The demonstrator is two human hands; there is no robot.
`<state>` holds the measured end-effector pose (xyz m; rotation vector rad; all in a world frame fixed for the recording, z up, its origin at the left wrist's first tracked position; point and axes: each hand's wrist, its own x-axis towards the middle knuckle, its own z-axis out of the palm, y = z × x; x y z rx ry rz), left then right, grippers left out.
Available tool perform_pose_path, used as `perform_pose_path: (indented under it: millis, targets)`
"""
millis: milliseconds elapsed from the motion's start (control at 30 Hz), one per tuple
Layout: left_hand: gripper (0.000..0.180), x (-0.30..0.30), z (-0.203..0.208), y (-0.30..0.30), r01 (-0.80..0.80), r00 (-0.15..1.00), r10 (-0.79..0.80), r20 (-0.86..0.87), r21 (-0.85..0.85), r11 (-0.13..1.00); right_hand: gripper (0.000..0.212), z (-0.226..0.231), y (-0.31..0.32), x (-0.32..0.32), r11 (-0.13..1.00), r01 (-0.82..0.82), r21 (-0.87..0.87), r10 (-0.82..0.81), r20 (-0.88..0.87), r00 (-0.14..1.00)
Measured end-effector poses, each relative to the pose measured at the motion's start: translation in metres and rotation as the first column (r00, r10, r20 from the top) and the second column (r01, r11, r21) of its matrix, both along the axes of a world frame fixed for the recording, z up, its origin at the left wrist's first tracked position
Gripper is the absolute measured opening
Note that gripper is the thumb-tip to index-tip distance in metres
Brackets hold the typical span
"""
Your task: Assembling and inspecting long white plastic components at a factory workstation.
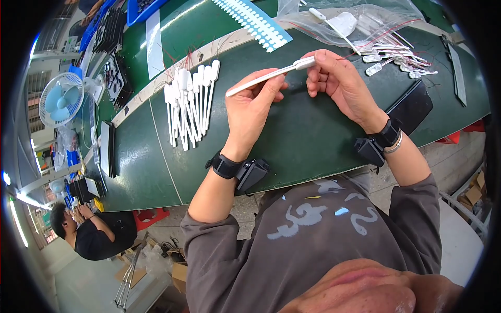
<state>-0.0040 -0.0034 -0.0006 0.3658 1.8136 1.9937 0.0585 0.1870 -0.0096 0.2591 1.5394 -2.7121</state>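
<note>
Between my two hands, above the green table (308, 138), is a thin white stick with a paddle-shaped head (276, 72). My left hand (249, 109) is closed round its shaft. The thumb and fingertips of my right hand (342, 83) pinch the head end, and a thin red wire trails off near there. Left of my left hand, several similar white sticks (189, 104) lie side by side, heads away from me, with fine wires beyond them. To the right of my right hand, a looser pile of white sticks (402, 58) lies with tangled red wires.
A light-blue sheet with white tabs (261, 31) and a clear plastic bag (297, 18) lie at the back. A flat black rectangular object (412, 108) rests at right. A fan (61, 99), a blue tray (143, 13) and a seated co-worker (99, 235) are at left.
</note>
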Motion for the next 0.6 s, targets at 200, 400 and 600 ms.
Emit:
perform_pose_path:
  millis: [200,400,600]
  targets:
    - [0.019,-0.0005,0.0015,-0.0019,-0.003,0.998,0.004,-0.055,0.004,1.0,0.027,0.0014,0.0001,0.0013,0.998,-0.027,0.05,0.027,0.005,1.0]
    - [0.018,0.0005,0.0012,-0.0017,-0.001,0.997,0.001,-0.075,-0.006,1.0,0.024,-0.0018,-0.0002,0.0012,0.996,-0.039,0.084,0.039,0.004,0.999]
    - [0.018,-0.0001,0.0029,-0.0036,0.025,0.994,-0.026,-0.108,-0.018,1.0,0.022,0.0011,-0.0022,0.0016,0.992,-0.056,0.11,0.057,-0.008,0.998]
